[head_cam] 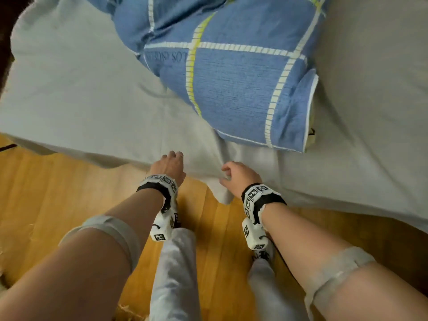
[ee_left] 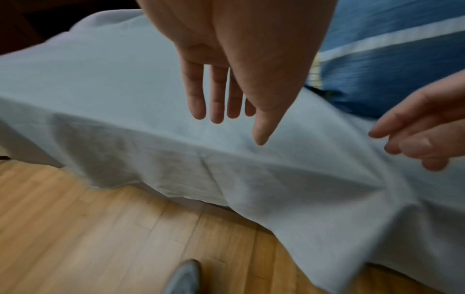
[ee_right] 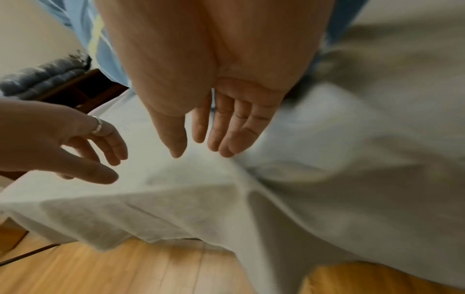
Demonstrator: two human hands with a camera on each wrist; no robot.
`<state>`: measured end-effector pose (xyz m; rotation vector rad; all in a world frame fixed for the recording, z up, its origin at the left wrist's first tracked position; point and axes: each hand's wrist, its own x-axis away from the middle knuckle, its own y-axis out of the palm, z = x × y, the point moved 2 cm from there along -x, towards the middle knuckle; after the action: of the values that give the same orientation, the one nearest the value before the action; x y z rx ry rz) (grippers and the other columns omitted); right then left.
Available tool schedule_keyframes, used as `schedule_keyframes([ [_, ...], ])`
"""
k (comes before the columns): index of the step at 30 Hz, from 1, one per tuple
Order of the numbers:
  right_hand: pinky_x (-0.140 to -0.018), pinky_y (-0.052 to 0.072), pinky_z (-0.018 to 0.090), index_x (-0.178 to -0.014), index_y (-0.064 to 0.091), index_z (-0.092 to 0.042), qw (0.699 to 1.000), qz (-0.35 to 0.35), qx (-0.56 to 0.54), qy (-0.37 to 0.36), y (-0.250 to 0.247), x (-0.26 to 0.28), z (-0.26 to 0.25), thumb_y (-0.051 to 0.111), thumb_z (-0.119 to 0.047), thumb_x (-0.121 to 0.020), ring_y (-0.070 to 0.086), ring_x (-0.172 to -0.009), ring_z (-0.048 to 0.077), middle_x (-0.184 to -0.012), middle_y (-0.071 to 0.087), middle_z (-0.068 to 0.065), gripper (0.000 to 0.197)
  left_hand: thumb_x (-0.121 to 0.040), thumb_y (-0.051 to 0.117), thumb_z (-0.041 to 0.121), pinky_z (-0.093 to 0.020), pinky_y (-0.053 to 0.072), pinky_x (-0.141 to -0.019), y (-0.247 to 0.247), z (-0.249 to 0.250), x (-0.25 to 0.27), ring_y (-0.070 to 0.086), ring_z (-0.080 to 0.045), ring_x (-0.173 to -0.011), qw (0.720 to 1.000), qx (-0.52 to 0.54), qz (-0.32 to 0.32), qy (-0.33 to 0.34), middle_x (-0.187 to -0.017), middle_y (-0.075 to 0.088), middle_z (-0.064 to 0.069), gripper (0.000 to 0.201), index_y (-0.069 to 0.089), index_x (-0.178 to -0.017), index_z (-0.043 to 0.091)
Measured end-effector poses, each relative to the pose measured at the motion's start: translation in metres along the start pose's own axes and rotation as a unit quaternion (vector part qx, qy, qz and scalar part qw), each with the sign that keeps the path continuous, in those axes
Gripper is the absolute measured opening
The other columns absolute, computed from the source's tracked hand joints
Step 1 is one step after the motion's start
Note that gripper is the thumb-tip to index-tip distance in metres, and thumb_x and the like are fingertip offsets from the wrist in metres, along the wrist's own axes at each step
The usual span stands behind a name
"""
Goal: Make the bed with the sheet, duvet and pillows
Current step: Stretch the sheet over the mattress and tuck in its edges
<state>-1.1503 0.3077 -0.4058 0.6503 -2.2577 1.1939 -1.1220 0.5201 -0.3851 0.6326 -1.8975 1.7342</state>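
Observation:
A pale grey-blue sheet (head_cam: 81, 89) covers the bed and hangs over its near edge, with a pulled-up fold (head_cam: 222, 193) between my hands. A blue checked duvet (head_cam: 231, 66) lies bunched on top, just beyond them. My left hand (head_cam: 172, 156) hovers over the sheet edge with its fingers straight and holds nothing; the left wrist view shows the left hand (ee_left: 234, 123) clear of the cloth. My right hand (head_cam: 225, 174) is beside the fold; in the right wrist view the right hand (ee_right: 201, 151) has relaxed fingers whose tips meet the sheet (ee_right: 352, 179) without gripping it.
Wooden floor (head_cam: 58, 193) runs along the bed's near side, where my legs in light trousers (head_cam: 176, 274) stand. A beige covered area (head_cam: 382, 54) lies right of the duvet. Dark wooden furniture with a blue-grey cushion (ee_right: 50, 79) stands beyond the bed's left end.

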Motion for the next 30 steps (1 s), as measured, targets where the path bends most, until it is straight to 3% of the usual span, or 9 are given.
schedule_keyframes([
  [3,-0.094,0.048,0.038,-0.13,0.049,-0.03,0.999,0.022,0.03,-0.006,0.022,-0.046,-0.057,0.065,-0.045,-0.086,0.052,-0.122,0.018,-0.131,0.052,-0.005,0.049,-0.089,0.062,0.042,-0.043,0.052,-0.089,0.003,-0.065,-0.033,0.049,-0.027,-0.119,0.999,-0.012,0.011,-0.032,-0.13,0.047,-0.007,0.06,0.037,-0.135,0.013],
  [6,-0.096,0.046,0.04,-0.127,0.051,-0.02,0.992,0.066,0.091,0.058,0.049,-0.091,-0.096,0.069,-0.05,-0.08,0.049,-0.121,0.025,-0.127,0.054,0.004,0.059,-0.085,0.061,0.057,-0.043,0.05,-0.087,0.007,-0.125,-0.068,0.048,-0.027,-0.12,0.998,-0.039,0.014,-0.04,-0.131,0.045,-0.007,0.074,0.035,-0.137,0.012],
  [10,-0.075,0.048,0.034,-0.108,0.063,-0.019,0.969,0.129,0.116,0.173,0.076,-0.123,-0.115,0.066,-0.036,-0.089,0.062,-0.101,0.027,-0.106,0.068,0.005,0.025,-0.081,0.049,0.074,-0.044,0.048,-0.086,0.013,-0.186,-0.115,0.049,-0.031,-0.117,0.998,-0.016,0.015,-0.056,-0.127,0.046,-0.01,0.085,0.039,-0.135,0.009],
  [15,-0.072,0.048,0.032,-0.103,0.069,-0.022,0.968,0.078,0.092,0.22,0.087,-0.124,-0.122,0.056,-0.027,-0.096,0.066,-0.095,0.029,-0.102,0.071,0.006,0.015,-0.099,0.044,0.027,-0.045,0.05,-0.089,0.0,-0.193,-0.145,0.056,-0.033,-0.111,0.999,-0.002,-0.017,0.03,-0.12,0.057,-0.012,0.033,0.056,-0.122,0.009],
  [17,-0.075,0.051,0.033,-0.104,0.069,-0.018,0.967,0.053,0.115,0.223,0.086,-0.121,-0.133,0.056,-0.019,-0.095,0.066,-0.096,0.029,-0.103,0.071,0.007,0.016,-0.097,0.04,0.017,-0.042,0.052,-0.086,-0.006,-0.195,-0.145,0.06,-0.032,-0.105,0.997,-0.024,-0.029,0.068,-0.114,0.063,-0.01,0.027,0.062,-0.112,0.012],
  [21,-0.08,0.055,0.036,-0.102,0.066,-0.014,0.966,0.004,0.128,0.225,0.103,-0.102,-0.156,0.053,-0.016,-0.094,0.067,-0.099,0.029,-0.102,0.071,0.008,0.016,-0.092,0.044,0.015,-0.034,0.055,-0.073,-0.017,-0.218,-0.138,0.066,-0.028,-0.089,0.985,-0.109,-0.064,0.12,-0.102,0.069,-0.006,0.024,0.065,-0.102,0.017],
  [26,-0.075,0.048,0.036,-0.113,0.057,-0.011,0.962,0.076,0.067,0.254,0.123,-0.094,-0.196,0.055,-0.069,-0.083,0.064,-0.101,0.03,-0.106,0.065,0.007,0.065,-0.092,0.049,0.017,-0.035,0.055,-0.077,-0.021,-0.247,-0.117,0.067,-0.029,-0.094,0.974,-0.164,-0.076,0.14,-0.106,0.069,-0.008,0.02,0.066,-0.102,0.015],
  [28,-0.075,0.047,0.035,-0.119,0.053,-0.009,0.957,0.083,0.099,0.259,0.131,-0.095,-0.204,0.06,-0.065,-0.082,0.064,-0.102,0.029,-0.108,0.065,0.008,0.068,-0.091,0.047,0.016,-0.035,0.054,-0.076,-0.016,-0.246,-0.108,0.067,-0.03,-0.095,0.973,-0.157,-0.077,0.15,-0.106,0.069,-0.01,0.024,0.067,-0.105,0.013],
  [30,-0.07,0.045,0.033,-0.118,0.054,-0.01,0.955,0.108,0.136,0.24,0.139,-0.097,-0.209,0.063,-0.045,-0.089,0.066,-0.095,0.027,-0.101,0.067,0.006,0.046,-0.088,0.048,0.013,-0.033,0.052,-0.07,-0.01,-0.247,-0.102,0.067,-0.03,-0.091,0.969,-0.158,-0.075,0.176,-0.103,0.069,-0.009,0.024,0.066,-0.104,0.014],
])
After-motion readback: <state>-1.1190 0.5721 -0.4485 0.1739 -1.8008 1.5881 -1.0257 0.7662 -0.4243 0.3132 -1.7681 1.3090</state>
